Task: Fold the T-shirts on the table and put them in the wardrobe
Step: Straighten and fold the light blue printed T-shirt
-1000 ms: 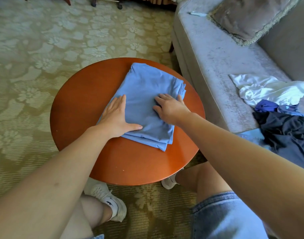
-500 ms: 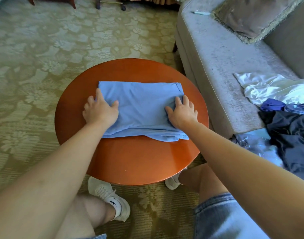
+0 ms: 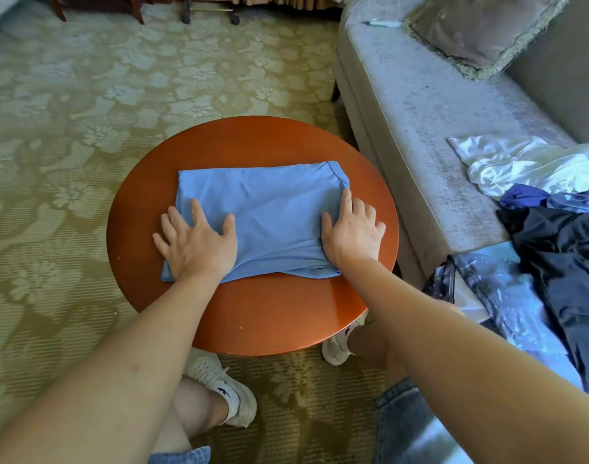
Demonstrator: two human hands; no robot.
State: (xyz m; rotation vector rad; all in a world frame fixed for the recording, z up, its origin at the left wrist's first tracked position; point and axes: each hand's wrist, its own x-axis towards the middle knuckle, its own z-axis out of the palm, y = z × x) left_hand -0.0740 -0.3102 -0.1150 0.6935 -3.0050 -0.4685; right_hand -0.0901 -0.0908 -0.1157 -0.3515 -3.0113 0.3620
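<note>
A light blue T-shirt, folded into a rectangle, lies across the middle of the round red-brown table. My left hand lies flat with spread fingers on the shirt's near left corner. My right hand lies flat on its near right edge. Both hands press on the cloth with straight fingers. No wardrobe is in view.
A grey sofa stands to the right of the table, with a cushion, a white garment and dark blue and black clothes piled on it. Patterned carpet surrounds the table. Furniture legs stand at the far edge.
The folded shirt was turned from a slant to lie crosswise on the table. My hands slid apart from its middle to its left and right near corners.
</note>
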